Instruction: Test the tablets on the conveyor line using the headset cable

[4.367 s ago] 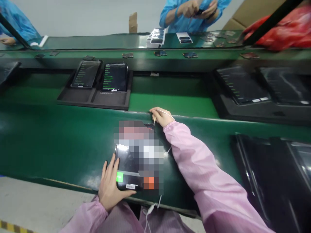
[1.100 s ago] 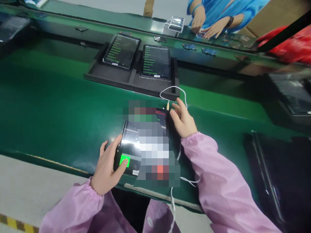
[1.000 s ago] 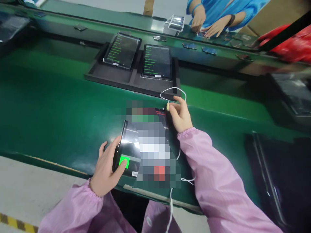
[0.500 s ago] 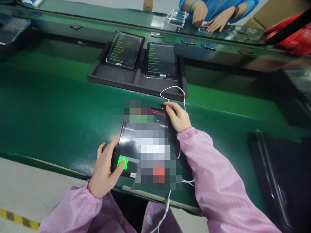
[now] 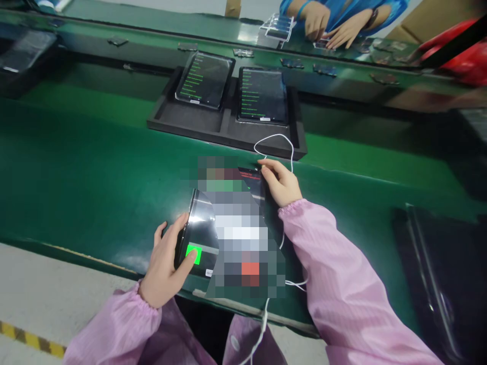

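A black tablet [image 5: 203, 218] lies on the green bench in front of me; a blurred patch hides its middle. My left hand [image 5: 165, 271] grips its left side, with the thumb on a bright green square [image 5: 194, 254] on the screen. Red text shows near the top right of the screen. At that corner, my right hand [image 5: 281, 183] has thumb and fingers pinched together on a white cable [image 5: 279, 135], which loops up from the fingertips and back behind the hand. The cable's end is hidden. More white cable runs below my right forearm and over the bench's front edge.
Beyond the bench, a black tray [image 5: 186, 128] carries two tablets [image 5: 205, 81] with green text. Small circuit boards [image 5: 324, 70] line the far ledge. Another person's hands [image 5: 346, 33] work at the back. A dark case-like object [image 5: 437, 274] lies at right.
The black tray with two tablets has slid a little to the right, as has the tray at far left. Both my hands keep their hold, and the view has shifted slightly.
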`<state>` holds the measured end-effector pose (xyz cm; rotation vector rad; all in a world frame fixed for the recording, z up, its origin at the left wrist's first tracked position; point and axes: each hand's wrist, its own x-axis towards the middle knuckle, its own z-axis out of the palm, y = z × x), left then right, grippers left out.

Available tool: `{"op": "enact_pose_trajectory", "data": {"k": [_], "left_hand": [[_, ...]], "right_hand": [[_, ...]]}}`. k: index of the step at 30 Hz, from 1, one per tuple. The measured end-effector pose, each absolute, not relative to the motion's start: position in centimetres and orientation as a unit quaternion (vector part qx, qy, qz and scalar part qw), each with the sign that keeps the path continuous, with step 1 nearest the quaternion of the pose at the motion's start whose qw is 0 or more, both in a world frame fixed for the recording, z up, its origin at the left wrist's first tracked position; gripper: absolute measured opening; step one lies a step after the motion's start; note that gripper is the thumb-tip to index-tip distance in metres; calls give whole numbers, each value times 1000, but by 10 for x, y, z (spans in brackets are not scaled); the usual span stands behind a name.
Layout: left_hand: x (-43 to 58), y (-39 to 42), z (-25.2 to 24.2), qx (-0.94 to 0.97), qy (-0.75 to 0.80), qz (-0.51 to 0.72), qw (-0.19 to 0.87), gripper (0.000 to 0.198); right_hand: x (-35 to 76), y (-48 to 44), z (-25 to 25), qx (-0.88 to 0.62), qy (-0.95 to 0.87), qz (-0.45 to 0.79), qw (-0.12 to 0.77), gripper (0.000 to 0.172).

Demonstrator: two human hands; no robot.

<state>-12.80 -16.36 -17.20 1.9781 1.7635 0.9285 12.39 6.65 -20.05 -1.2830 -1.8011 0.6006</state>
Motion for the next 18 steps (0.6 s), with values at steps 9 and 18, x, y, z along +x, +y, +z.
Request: {"op": "enact_pose_trajectory", "data": {"k": [9,18], "left_hand": [[-124,-166,-168,716,614,294,158,92],[-97,-167,-166,664,694,244,134,144]], "right_hand": [[121,73,-200,-544,-676,257,425,44],[117,101,-182,-639,-655,257,311,27]]}}
